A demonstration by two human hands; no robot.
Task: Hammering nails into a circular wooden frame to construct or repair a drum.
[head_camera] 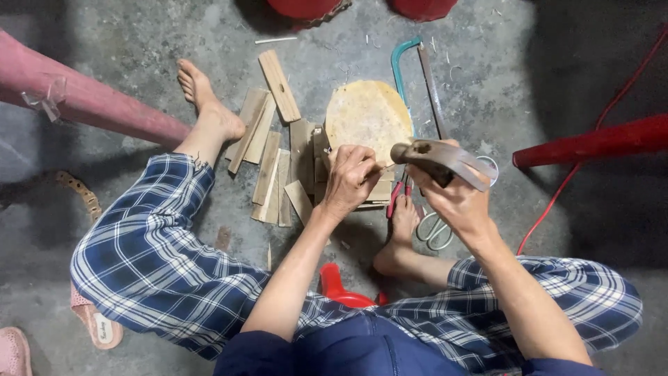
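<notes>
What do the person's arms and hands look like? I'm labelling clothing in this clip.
Both forearms are bare, and so are the left hand and right hand: no gloves, rings or watch visible. Dark blue sleeves end near the elbows.

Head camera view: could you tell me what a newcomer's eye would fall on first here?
At centre, the right hand raises a claw hammer above a round wooden block, while the left hand pinches something small on it. Wooden slats lie scattered to the left; a hacksaw lies behind.
</notes>
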